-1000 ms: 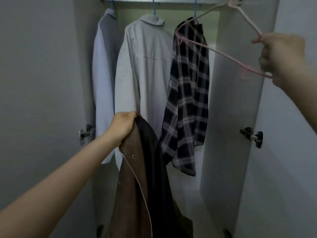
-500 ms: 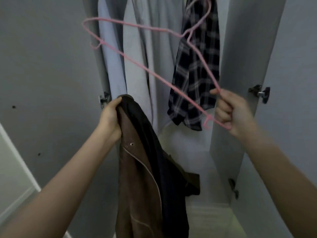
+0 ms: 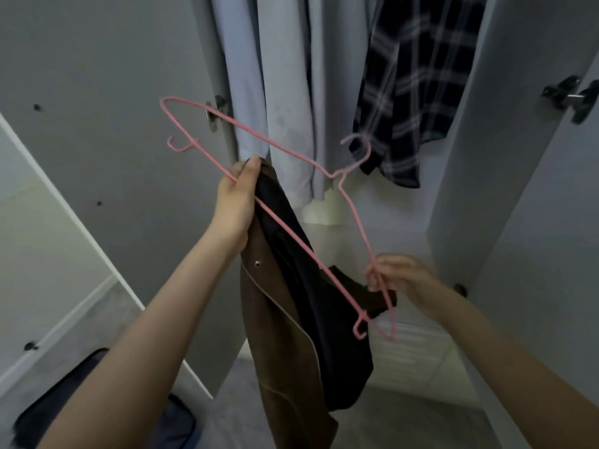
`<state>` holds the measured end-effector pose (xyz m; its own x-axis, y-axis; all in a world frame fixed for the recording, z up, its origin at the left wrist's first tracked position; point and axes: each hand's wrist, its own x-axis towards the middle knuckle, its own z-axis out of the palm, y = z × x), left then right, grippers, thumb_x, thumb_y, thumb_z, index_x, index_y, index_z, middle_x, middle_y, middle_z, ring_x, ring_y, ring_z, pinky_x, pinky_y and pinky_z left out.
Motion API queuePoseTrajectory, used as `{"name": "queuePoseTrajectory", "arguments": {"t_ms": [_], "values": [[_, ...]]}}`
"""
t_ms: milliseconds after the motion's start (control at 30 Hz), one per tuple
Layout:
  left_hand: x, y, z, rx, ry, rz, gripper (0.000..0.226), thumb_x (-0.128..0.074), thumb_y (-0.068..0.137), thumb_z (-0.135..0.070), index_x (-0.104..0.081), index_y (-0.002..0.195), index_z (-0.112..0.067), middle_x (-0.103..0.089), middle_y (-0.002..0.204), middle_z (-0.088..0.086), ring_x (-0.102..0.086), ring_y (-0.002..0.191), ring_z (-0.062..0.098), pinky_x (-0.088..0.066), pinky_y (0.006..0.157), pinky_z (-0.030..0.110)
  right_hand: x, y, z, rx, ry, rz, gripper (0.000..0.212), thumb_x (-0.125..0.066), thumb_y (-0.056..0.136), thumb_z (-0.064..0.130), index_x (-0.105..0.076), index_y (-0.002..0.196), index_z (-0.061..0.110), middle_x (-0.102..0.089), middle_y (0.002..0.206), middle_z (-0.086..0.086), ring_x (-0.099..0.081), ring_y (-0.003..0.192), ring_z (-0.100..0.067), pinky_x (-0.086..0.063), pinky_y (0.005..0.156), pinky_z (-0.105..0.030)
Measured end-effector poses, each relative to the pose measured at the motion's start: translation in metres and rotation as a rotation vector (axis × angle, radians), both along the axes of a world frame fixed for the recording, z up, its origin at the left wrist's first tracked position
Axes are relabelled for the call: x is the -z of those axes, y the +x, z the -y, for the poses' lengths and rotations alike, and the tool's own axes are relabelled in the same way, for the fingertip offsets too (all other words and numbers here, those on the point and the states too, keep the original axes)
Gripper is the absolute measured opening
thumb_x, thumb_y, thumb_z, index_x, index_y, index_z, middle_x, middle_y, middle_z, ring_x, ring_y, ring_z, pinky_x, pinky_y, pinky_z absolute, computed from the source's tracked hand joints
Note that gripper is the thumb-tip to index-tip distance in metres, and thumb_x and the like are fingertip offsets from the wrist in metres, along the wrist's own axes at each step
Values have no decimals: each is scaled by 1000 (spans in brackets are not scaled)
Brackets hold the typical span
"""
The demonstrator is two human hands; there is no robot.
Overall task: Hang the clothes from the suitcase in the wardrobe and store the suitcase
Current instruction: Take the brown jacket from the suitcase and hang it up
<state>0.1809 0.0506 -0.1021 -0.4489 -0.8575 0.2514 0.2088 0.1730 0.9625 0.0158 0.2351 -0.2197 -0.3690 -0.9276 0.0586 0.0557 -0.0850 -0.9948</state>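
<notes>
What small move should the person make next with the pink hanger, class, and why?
Probably slide one hanger arm into the brown jacket: the left hand grips its collar, the right hand holds the hanger's lower end, and the jacket is not yet on it.

The floor (image 3: pixel 405 416) is pale and smooth, seen through the lower half of the view, grey at six o'clock and lighter toward the wardrobe. The wardrobe base (image 3: pixel 343 244) is a light, faintly shiny panel at the centre, running back under the hanging shirts; its front edge shows as a paler strip near four o'clock. Nothing can be made out lying on that base. At eight o'clock a dark suitcase (image 3: pixel 64 403) lies on the floor, mostly hidden behind a forearm, beside the foot of the open left wardrobe door (image 3: pixel 107 131). A dark blue piece (image 3: pixel 181 422) lies just beside it at seven o'clock.
</notes>
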Motion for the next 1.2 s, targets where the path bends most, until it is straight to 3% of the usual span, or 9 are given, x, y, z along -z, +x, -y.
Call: {"name": "queuePoseTrajectory", "arguments": {"t_ms": [167, 333, 500, 600, 700, 800, 933, 1033, 1200], "values": [[13, 7, -6, 178, -127, 136, 26, -49, 95, -26, -58, 74, -16, -61, 70, -1, -58, 72, 16, -47, 80, 35, -28, 9, 17, -207, -90, 188, 81, -81, 54, 55, -54, 121, 18, -70, 88, -5, -68, 74, -20, -55, 70, -27], [22, 14, -7, 318, -255, 299, 42, -59, 76, -39, -59, 93, -1, -56, 85, 11, -55, 81, 17, -45, 80, 30, -56, 10, 34, -220, -252, 402, 45, -73, 67, 48, -71, 101, 18, -46, 55, 8, -33, 35, -1, -30, 32, -13], [36, 35, 12, 446, -178, 309, 68, -72, 54, -62, -62, 99, -13, -65, 94, 3, -63, 89, 9, -49, 86, 23, -61, -2, 32, -57, -210, 292, 30, -45, 85, 24, -74, 90, 21, -30, 44, 12, -22, 30, 1, -10, 31, -13], [43, 41, 22, 351, -108, 282, 27, -66, 80, -42, -63, 94, -18, -66, 89, -2, -63, 83, 4, -49, 82, 22, -56, -19, 23, 43, -221, 357, 28, -46, 83, 26, -74, 88, 25, -25, 43, 12, -20, 29, 1, -14, 29, -9], [41, 38, 29, 134, -519, 487, 8, -59, 90, -22, -57, 87, -14, -61, 78, -6, -56, 74, 4, -43, 69, 15, -42, -25, 15, 103, -195, 309, 23, -54, 77, 27, -75, 87, 24, -17, 45, 11, -17, 30, 0, -15, 31, -6], [50, 40, 39, -109, -1027, 728, 27, -48, 92, -38, -59, 104, -15, -68, 90, 6, -62, 83, 29, -49, 67, 32, -23, -18, 9, 95, -197, 272, 31, -65, 66, 33, -74, 92, 20, -27, 41, 13, -22, 30, 0, -18, 33, -7], [56, 37, 40, -371, -1211, 693, 29, -40, 91, -42, -59, 100, -23, -64, 80, 5, -55, 81, 20, -45, 51, 32, -1, -3, 0, 125, -223, 233, 55, -82, 55, 50, -74, 98, 19, -29, 43, 12, -22, 32, -1, -19, 36, -8], [57, 32, 46, -430, -1095, 624, 22, -47, 93, -34, -62, 99, -19, -66, 83, 7, -59, 81, 23, -46, 60, 32, 11, 11, -6, 175, -224, 256, 69, -85, 46, 56, -72, 99, 14, -29, 42, 10, -22, 31, -1, -20, 36, -7], [48, 15, 49, -251, -492, 355, 13, -54, 93, -20, -61, 87, -10, -61, 84, 4, -52, 74, 3, -40, 66, 10, 25, 27, -16, 251, -236, 185, 65, -80, 53, 60, -71, 102, 19, -31, 42, 11, -24, 32, -2, -21, 37, -8]]}}
